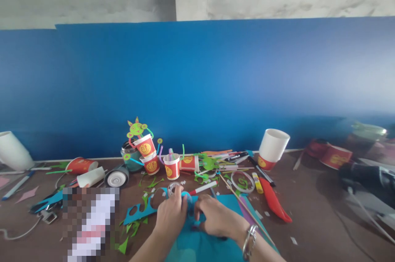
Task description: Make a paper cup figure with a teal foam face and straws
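Observation:
My left hand is closed, its thumb and fingers pinching a small rounded piece of blue paper. Close to its right, my right hand has its fingers curled near the paper's edge; what they hold, if anything, is hidden. Beneath both hands lie blue paper sheets. A blue strip with round holes cut out lies left of my left hand. Just beyond the fingers are a roll of clear tape and a white marker with a red cap.
Decorated red-and-white paper cups stand along the blue panel, with stacked cups farther right. A red balloon, a yellow glue stick and a thin wooden stick lie on the right. Green paper scraps lie left.

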`<state>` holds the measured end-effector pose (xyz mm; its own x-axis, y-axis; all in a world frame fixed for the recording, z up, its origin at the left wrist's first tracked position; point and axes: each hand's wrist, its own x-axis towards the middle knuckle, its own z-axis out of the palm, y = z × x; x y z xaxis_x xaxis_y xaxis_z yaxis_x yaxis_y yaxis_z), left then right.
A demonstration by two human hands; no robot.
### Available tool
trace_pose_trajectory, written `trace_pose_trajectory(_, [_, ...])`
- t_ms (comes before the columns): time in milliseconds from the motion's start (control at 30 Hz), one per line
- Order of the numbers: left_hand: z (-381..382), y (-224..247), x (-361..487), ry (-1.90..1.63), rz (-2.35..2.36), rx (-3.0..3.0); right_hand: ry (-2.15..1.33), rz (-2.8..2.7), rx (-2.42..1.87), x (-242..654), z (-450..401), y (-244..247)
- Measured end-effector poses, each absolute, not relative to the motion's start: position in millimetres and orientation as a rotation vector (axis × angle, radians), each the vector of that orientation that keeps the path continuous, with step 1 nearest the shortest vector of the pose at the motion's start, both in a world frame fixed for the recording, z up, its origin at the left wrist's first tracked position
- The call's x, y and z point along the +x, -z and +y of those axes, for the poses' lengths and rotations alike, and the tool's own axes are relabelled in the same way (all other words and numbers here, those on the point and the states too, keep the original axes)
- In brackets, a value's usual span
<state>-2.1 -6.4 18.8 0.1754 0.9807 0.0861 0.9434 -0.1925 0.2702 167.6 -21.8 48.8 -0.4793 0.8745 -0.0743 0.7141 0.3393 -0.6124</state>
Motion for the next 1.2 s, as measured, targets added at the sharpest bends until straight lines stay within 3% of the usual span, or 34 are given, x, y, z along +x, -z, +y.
trace_pose_trajectory(433, [-7,-29,-1,-0.153,1.985,2.38,-0.874,-2.239,-1.455,169,-14,-60])
trace_pose_trajectory(667, [2,-27,-14,-0.587,1.97,2.495,-0.958,-2.169,-1.476,173,-7,-52])
trace_pose_trajectory(867, [3,-20,-14,-0.62,1.885,2.55,-0.924,-2.181,-1.499,171,-10,-53])
trace_pose_trajectory(1000, [3,-16,-16,-0.544,1.895,2.562,-0.747,-2.197,-1.583,179,-6,-61])
trace_pose_trajectory(1200, [3,-19,-13,-0.749,1.834,2.57,-0.257,-1.991,-2.146,223,10,-71])
